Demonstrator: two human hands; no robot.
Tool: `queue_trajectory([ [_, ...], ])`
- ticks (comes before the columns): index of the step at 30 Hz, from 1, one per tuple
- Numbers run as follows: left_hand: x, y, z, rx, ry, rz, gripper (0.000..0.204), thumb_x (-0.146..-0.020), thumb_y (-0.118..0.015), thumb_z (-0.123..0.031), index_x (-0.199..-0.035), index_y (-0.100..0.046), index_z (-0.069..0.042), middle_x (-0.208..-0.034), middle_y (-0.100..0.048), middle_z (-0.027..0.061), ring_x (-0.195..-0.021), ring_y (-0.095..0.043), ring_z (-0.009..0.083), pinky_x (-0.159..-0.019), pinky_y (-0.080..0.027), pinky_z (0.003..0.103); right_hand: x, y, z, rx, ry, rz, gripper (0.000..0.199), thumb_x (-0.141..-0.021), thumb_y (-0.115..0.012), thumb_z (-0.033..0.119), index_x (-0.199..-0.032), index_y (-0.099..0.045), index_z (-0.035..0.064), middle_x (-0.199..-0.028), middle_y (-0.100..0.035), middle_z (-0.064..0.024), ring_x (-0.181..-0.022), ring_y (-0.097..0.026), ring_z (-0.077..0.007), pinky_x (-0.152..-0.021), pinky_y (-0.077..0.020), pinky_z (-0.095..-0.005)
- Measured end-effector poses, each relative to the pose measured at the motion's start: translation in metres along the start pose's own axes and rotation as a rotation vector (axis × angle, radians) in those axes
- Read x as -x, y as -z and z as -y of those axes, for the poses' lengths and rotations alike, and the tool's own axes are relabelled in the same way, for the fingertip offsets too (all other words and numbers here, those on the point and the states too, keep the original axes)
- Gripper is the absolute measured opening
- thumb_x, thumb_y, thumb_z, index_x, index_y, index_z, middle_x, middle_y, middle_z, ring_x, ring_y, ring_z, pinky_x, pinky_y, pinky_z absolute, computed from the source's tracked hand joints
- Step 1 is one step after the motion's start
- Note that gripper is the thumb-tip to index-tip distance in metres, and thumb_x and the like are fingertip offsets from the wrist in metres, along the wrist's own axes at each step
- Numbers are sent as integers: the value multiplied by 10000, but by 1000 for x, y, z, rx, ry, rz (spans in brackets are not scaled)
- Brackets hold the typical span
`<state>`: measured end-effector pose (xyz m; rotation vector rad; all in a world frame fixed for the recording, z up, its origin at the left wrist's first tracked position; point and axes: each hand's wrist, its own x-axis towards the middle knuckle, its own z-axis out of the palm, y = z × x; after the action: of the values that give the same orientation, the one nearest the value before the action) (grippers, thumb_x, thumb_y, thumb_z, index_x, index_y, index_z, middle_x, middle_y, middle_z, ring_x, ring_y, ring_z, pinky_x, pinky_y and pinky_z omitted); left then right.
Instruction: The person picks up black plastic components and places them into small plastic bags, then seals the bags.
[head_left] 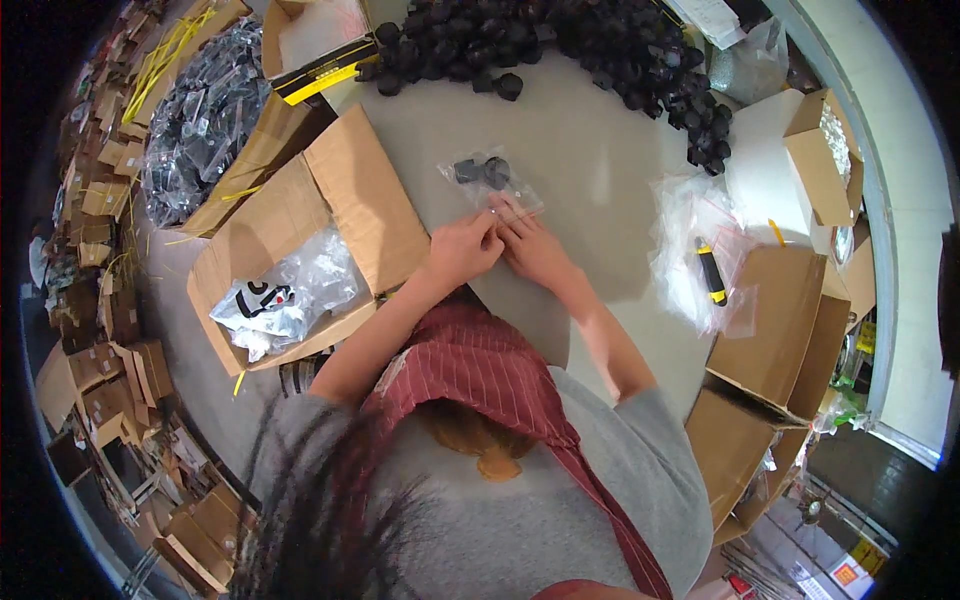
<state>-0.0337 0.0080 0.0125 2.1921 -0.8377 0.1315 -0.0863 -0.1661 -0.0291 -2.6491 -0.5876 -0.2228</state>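
Observation:
A small clear plastic bag [522, 192] lies on the grey table before me, with black plastic parts [484, 172] inside its far end. My left hand [464, 246] is closed at the bag's near edge, thumb and fingers drawn together. Close beside it, my right hand [536, 246] has its fingers reaching forward, pressed on the same edge near its left corner. Both hands touch the bag and almost meet each other. The fingertips partly cover that near edge, so the exact grip is hard to see.
A heap of black plastic parts [640, 50] spreads along the table's far side. Left stands an open carton [365, 190] holding filled clear bags. To the right lie flat clear bags [690, 290] with a yellow-and-black cutter [711, 272] on top. Open cardboard boxes [765, 320] stand beyond them.

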Motion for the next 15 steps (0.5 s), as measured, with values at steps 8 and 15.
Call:
queue_trajectory([
  [8,-3,-3,6,73,-52,49,130,-723,-686,-133,-798,-587,-96,-696,-610,67,-620,-624,263,-554,-503,376,-8,-14,2,110,-193,76,631,-915,-565,251,-1483,-364,64,-1607,-210,-151,-1444,-295,-359,-1167,-276,-487],
  [15,-8,-9,23,106,-24,23,138,-717,-687,-145,-778,-576,-90,-683,-599,69,-601,-609,267,-546,-486,383,-37,4,0,123,-250,-13,669,-804,-660,177,-1413,-432,20,-1516,-350,-199,-1334,-420,-380,-1097,-342,-469],
])
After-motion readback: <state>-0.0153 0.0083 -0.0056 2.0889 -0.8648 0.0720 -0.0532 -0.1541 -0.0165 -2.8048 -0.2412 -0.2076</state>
